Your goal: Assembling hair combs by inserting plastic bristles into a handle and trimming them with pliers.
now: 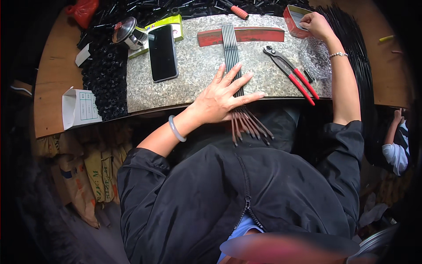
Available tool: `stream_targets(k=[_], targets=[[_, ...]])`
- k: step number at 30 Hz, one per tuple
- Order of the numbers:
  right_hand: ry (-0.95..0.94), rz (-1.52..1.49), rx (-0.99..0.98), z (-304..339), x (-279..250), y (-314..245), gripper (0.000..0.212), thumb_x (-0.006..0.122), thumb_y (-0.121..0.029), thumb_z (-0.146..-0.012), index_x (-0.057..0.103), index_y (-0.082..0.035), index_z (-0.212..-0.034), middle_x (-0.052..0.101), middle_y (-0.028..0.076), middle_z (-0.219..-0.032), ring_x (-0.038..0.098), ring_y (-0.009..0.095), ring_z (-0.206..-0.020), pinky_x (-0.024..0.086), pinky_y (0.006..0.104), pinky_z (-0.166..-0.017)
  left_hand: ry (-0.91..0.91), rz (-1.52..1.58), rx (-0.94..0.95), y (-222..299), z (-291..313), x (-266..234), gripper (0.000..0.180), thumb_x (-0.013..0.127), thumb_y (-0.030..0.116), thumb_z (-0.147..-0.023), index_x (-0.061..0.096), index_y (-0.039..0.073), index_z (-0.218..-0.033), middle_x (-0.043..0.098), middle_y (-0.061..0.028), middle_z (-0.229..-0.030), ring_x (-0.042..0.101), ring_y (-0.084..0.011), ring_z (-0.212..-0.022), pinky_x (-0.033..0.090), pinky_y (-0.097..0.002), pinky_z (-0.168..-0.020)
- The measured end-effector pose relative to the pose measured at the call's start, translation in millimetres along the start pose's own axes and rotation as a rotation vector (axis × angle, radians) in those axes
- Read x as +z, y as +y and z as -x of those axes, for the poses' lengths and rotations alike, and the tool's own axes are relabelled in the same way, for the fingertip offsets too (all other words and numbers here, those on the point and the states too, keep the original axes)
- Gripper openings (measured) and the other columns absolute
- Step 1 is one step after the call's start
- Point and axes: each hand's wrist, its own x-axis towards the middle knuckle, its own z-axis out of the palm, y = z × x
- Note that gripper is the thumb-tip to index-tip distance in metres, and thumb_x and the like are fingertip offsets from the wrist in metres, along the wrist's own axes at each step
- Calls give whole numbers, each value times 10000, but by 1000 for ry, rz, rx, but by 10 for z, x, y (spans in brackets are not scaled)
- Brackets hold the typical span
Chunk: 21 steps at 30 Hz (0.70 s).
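My left hand point(222, 94) lies with spread fingers across a row of thin dark rods point(231, 44), its palm pressing on them at the table's near edge. The rods lie side by side over a curved red bar point(263, 35), and their brownish near ends fan out past the edge above my lap. At the far right, the fingers of my right hand point(317, 25) are pinched together at the opening of a small red box point(290, 22). Whatever sits between those fingertips is hidden. Red-handled pliers point(292, 72) lie on the stone-patterned top, between my two hands.
Left on the speckled tabletop point(193, 90) are a black phone point(162, 53) and a lidded metal cup point(132, 35). A coil of clear or silvery wire point(317, 57) lies under my right forearm. Long black rods point(358, 61) line the right side; small black parts point(105, 83) pile up left.
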Motion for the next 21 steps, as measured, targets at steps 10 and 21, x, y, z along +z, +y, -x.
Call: stream_targets(k=[10,21], targets=[[275,-36,-109,-14,33,247,174,588,-123,-801,568,19,-900,589,175,-745,567,222,-672,449,339,-650,195,534,-56,384,-87,-587,557,648,398,-755,519,115,-1217,557,-98,-1190,469,-292,-1186,271,-548,-1007],[427,-498,-677,1702,-664,-1763,208,521,82,-784,594,33,-974,514,60,-755,472,167,-667,376,226,-617,165,612,6,564,-249,-1020,269,572,127,-854,593,5,-1093,667,-123,-928,644,-249,-900,375,-420,-967]])
